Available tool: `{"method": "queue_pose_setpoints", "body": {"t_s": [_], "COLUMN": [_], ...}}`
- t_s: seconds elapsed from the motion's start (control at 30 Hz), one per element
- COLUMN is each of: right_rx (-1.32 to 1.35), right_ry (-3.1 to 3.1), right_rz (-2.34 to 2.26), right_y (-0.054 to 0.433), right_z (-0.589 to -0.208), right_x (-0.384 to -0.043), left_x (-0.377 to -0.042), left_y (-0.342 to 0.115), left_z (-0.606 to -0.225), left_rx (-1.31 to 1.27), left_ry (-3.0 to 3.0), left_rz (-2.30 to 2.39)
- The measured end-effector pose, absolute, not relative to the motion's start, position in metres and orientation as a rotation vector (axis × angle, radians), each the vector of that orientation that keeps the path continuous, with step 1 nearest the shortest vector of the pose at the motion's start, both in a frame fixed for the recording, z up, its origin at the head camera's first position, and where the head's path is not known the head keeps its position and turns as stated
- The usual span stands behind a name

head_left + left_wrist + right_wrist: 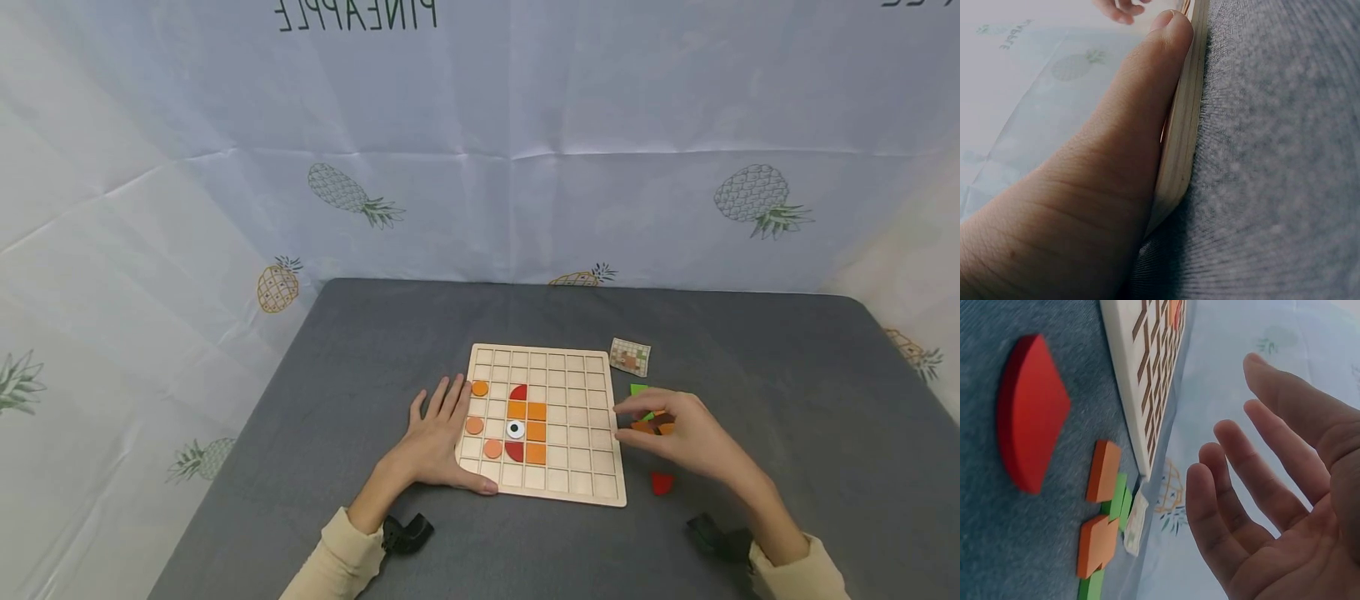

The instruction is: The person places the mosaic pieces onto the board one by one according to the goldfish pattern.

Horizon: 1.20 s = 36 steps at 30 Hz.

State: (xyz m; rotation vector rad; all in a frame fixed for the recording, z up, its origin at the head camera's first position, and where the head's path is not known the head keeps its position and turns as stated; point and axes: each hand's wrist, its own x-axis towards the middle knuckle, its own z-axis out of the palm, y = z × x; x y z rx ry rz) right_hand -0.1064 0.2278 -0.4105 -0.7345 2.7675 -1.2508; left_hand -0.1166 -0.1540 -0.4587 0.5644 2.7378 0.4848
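Note:
A wooden grid board (585,433) lies on the grey table. Its left edge meets my left hand (433,448), whose fingers are spread and whose thumb (1154,69) rests along the near edge. Set in the grid are two red quarter-circles (514,452), several orange squares (536,432), three orange-toned discs (492,449) and a white eye disc (515,429). To the board's right, my right hand (693,433) hovers over loose orange and green pieces, its fingers loosely bent. Nothing shows between them in the right wrist view. A loose red quarter-circle (1032,415) lies nearer me.
A small picture card (630,357) lies by the board's far right corner. Loose orange pieces (1097,544) and green pieces (1115,499) lie beside the board's right edge. A pineapple-print cloth (465,208) hangs behind the table. Each wrist carries a black mount (407,533).

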Motion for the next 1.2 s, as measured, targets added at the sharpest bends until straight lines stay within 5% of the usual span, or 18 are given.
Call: {"method": "queue_pose_setpoints", "body": {"t_s": [1.2], "right_rx": [-0.687], "right_ry": [2.734], "right_rz": [-0.983], "right_y": [0.257], "right_z": [-0.437], "right_x": [-0.116], "left_x": [-0.116], "left_y": [-0.154], "left_z": [-0.458], "left_rx": [0.561], "left_ry": [2.737], "left_rz": [0.485]}}
